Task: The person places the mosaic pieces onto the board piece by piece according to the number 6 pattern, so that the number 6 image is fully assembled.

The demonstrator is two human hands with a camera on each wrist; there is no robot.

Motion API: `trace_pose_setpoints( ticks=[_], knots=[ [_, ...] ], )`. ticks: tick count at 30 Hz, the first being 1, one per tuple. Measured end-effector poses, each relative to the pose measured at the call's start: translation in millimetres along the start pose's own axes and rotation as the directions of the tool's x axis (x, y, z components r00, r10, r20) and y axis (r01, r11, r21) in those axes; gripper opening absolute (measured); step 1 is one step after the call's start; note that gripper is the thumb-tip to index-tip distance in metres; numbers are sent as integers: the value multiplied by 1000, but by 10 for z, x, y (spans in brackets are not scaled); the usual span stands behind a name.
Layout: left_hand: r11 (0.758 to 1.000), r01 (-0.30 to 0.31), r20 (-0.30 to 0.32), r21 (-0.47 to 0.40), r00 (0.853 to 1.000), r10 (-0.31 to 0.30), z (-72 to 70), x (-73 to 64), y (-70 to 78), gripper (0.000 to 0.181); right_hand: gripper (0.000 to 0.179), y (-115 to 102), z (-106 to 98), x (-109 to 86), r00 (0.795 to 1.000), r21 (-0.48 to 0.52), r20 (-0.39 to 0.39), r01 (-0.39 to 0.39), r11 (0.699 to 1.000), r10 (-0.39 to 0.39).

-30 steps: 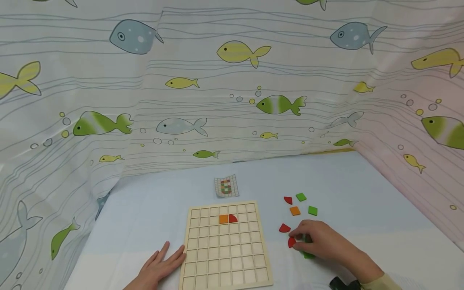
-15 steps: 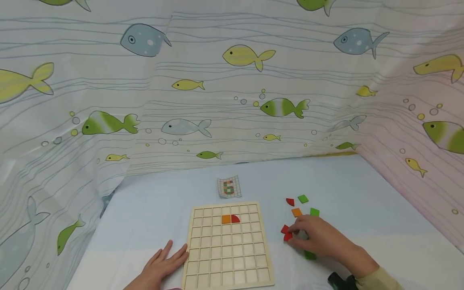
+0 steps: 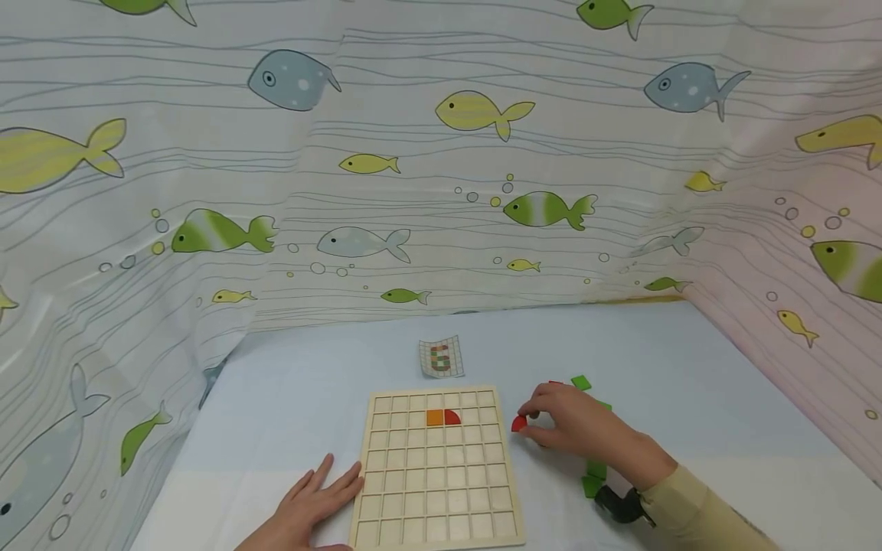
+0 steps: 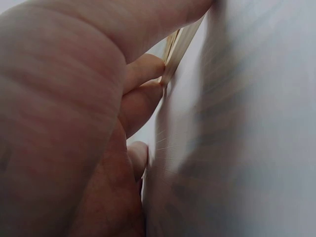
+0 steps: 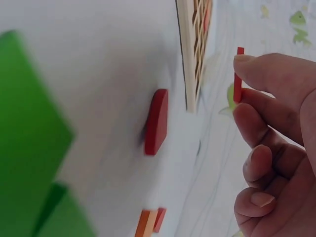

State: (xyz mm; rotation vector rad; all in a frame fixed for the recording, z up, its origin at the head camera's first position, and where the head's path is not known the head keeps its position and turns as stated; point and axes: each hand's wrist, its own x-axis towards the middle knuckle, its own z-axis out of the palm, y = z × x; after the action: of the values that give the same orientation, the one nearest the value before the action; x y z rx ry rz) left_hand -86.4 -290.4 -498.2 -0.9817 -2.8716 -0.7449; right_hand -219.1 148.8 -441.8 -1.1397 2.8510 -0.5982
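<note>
My right hand (image 3: pixel 575 421) pinches a red quarter-circle tile (image 3: pixel 519 423) between thumb and fingertips, just right of the wooden grid board (image 3: pixel 416 461). The right wrist view shows this red tile (image 5: pixel 238 74) edge-on and off the table. My left hand (image 3: pixel 310 497) lies with spread, straight fingers, their tips at the board's left edge. In the board's second row an orange square tile (image 3: pixel 435 417) sits beside a red quarter-circle tile (image 3: pixel 452 417). Another red tile (image 5: pixel 157 123) lies on the table below my right hand.
Several green square tiles (image 3: pixel 581 383) lie around my right arm, partly hidden by it. An orange tile (image 5: pixel 143 224) shows low in the right wrist view. Behind the board lies a small pattern card (image 3: pixel 441 358). A fish-print curtain (image 3: pixel 386 199) encloses the table.
My right hand has picked up the red quarter-circle tile and carried it left and away from me toward the board. The left hand stays at the board's edge. The head view has shifted slightly.
</note>
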Motion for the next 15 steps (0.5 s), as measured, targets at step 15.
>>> trace_pose_setpoints(
  ticks=[15],
  knots=[
    [998,-11,3,-56,1000,11,-9,2,-23,73,26,-216,92,485,999,-31,25,47,998,-46]
  ],
)
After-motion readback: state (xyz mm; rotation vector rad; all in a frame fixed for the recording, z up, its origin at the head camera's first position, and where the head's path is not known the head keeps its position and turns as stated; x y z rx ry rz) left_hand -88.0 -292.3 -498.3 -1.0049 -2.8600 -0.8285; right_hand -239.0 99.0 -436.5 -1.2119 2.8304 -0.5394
